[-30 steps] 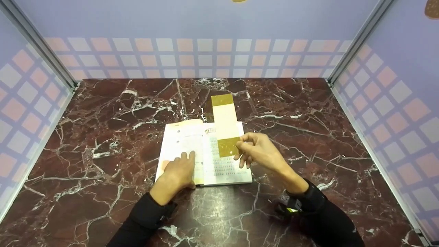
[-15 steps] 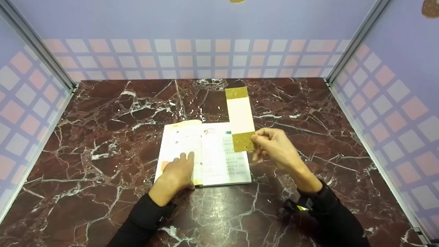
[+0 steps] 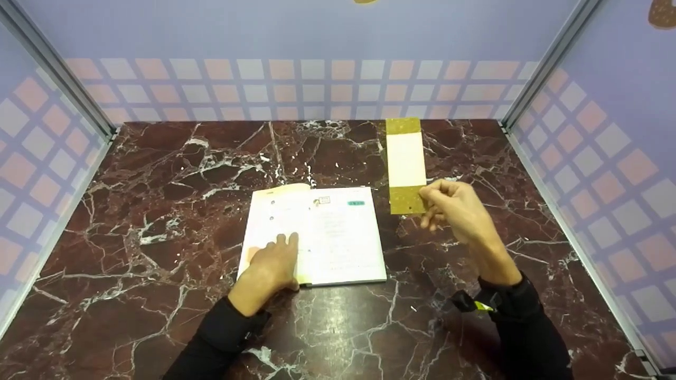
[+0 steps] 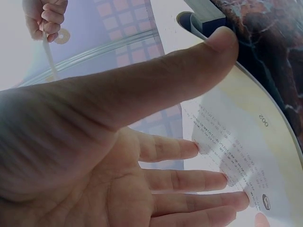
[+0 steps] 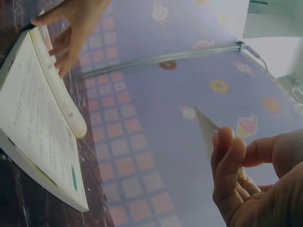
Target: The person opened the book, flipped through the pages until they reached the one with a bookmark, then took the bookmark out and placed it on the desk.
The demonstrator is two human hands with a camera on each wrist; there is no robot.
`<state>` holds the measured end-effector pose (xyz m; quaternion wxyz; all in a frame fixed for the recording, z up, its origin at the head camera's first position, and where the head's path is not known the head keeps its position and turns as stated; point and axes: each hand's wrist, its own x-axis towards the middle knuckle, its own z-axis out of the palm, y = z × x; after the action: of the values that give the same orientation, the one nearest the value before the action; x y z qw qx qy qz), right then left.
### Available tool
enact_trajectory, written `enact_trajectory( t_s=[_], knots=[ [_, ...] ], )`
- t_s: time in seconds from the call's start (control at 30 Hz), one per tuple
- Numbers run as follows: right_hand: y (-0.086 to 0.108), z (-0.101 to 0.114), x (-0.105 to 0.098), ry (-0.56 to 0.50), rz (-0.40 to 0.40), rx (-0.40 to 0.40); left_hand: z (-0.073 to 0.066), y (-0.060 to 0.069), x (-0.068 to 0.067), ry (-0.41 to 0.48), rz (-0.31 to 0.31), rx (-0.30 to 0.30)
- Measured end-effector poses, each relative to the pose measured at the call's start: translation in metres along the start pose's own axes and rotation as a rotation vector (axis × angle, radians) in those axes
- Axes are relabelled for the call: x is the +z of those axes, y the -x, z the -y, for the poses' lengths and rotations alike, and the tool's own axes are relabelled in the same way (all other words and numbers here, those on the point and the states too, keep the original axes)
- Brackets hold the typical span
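An open book [image 3: 346,237] lies on the table, its left page curving up slightly at the far end. My left hand [image 3: 270,264] rests on that left page with straight, spread fingers; in the left wrist view the thumb [image 4: 189,66] reaches to the page's near edge. My right hand [image 3: 459,208] pinches a bookmark [image 3: 406,161] by its near right corner, between thumb and fingertips. The bookmark is a long card with gold ends, a pale middle and a small hole near the bottom. It is held up off the table, right of and beyond the book.
The dark red marbled table [image 3: 158,316] has white veins. Patterned panels close it in at the back [image 3: 296,84] and both sides, with metal corner posts [image 3: 554,58]. Black sleeves cover both forearms.
My right hand has carried the bookmark rightward and away from me, from over the right page to beyond the book's right side. The left hand and the book have stayed put.
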<state>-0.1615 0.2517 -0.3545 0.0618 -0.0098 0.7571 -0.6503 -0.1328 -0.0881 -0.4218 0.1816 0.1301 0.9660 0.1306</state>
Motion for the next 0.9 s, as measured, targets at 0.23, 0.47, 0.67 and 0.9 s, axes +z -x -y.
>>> enact_trajectory(
  t_s=[0.23, 0.47, 0.67, 0.9],
  knots=[
    [-0.007, -0.003, -0.018, -0.008, 0.022, 0.0, 0.0, -0.001, -0.001, -0.017, 0.006, 0.011],
    [-0.016, -0.008, -0.039, 0.052, 0.087, 0.022, 0.0, 0.0, -0.003, -0.034, -0.004, 0.018],
    [-0.022, -0.013, -0.053, 0.125, 0.143, 0.069, 0.0, 0.001, -0.002, -0.025, 0.003, 0.012],
    [-0.03, -0.022, -0.064, 0.216, 0.203, 0.089, 0.0, 0.001, -0.002, -0.025, 0.008, 0.013]
  ],
)
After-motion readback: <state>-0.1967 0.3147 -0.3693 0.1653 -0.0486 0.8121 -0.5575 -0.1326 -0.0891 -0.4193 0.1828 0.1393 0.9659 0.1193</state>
